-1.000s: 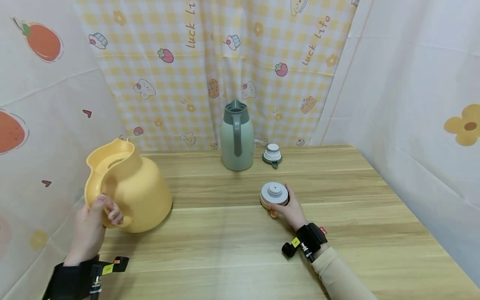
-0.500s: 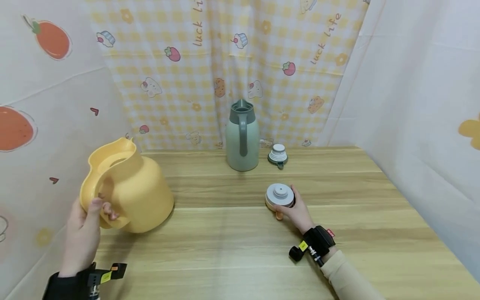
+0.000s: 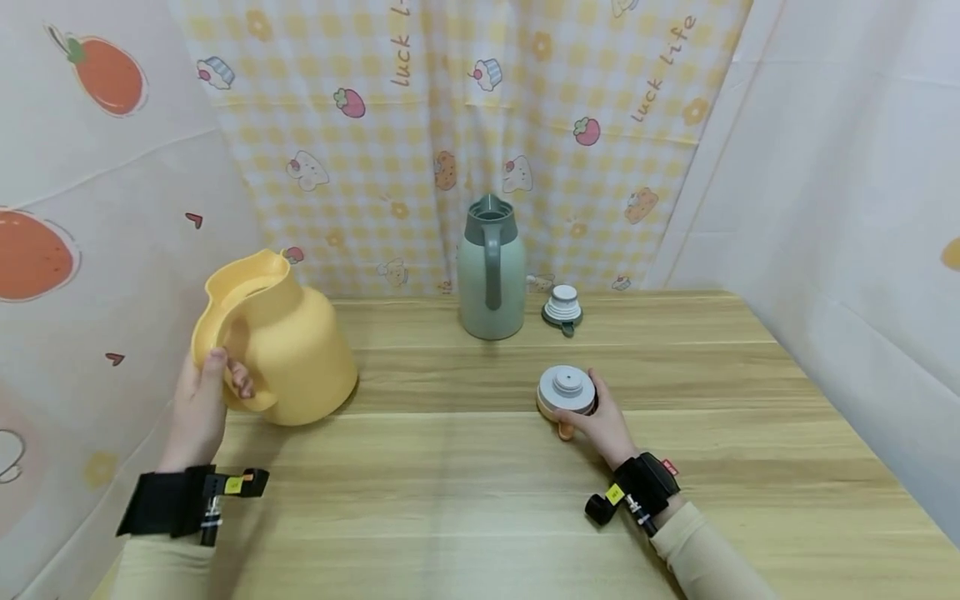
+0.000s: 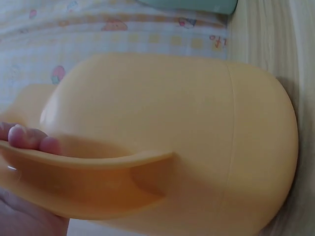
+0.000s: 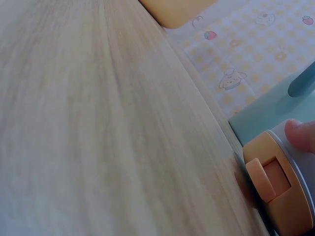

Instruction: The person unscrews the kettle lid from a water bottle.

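Observation:
A yellow jug (image 3: 303, 358) with an uncovered top stands at the left. My left hand (image 3: 204, 404) holds it by the handle, and in the left wrist view several fingertips (image 4: 30, 137) curl over the handle. Toward the right of the table, my right hand (image 3: 603, 425) grips a round stopper lid (image 3: 566, 390) by its side, thumb in front. That lid lies with its grey-white side up. Its orange-yellow rim and small lever (image 5: 261, 179) show in the right wrist view, where most of the right hand is out of frame.
A pale green thermos jug (image 3: 491, 283) with a dark green collar and handle stands at the back middle. Beside it, a second stopper lid (image 3: 562, 307) rests white side up. Patterned curtains (image 3: 375, 167) border the wooden table (image 3: 465, 500) at the back and sides.
My left hand has shifted its hold on the handle, and the yellow jug has moved back and slightly right. The right hand keeps its grip on the lid. The head view has turned slightly left.

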Action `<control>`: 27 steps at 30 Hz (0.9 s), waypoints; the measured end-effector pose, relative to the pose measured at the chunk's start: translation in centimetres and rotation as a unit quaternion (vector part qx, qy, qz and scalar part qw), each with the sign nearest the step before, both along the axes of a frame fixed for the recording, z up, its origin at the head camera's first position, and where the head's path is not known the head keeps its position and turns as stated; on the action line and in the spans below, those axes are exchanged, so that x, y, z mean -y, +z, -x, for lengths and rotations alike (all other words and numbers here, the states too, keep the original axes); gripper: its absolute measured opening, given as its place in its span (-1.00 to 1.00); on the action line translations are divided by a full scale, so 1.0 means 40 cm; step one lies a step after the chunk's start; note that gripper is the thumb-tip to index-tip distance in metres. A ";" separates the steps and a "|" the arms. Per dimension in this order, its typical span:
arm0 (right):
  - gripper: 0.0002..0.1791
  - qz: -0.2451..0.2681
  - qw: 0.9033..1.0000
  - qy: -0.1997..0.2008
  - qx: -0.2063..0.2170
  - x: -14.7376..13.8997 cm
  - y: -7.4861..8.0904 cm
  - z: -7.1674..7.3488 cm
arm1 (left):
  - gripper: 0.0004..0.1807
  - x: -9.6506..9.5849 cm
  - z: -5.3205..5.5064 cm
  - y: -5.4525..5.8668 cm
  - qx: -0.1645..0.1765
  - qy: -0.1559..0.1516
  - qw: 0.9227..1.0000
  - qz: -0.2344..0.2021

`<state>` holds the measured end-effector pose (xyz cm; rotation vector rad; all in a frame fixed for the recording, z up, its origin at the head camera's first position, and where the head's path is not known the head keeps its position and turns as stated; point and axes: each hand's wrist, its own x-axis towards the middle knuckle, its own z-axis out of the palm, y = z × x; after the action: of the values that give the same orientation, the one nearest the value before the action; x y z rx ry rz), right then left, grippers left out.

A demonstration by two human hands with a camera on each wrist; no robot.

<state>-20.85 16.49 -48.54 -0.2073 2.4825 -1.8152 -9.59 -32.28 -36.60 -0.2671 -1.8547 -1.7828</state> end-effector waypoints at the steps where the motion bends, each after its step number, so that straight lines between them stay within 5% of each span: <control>1: 0.16 -0.002 1.000 0.000 0.000 0.000 -0.001 -0.001 | -0.81 0.006 0.014 0.000 0.001 -0.003 1.000 -0.006; 18: 0.17 0.003 1.000 -0.006 0.006 0.001 -0.006 0.002 | -0.79 0.041 0.229 0.009 0.017 0.029 0.996 -0.086; 27: 0.17 -0.006 1.000 -0.011 0.004 0.002 -0.004 0.004 | -0.77 0.029 0.287 0.043 0.040 0.053 0.995 -0.071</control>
<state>-21.03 16.42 -48.72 -0.1718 2.4989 -1.8046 -21.08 -33.46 -34.89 -0.0435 -1.7508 -1.8637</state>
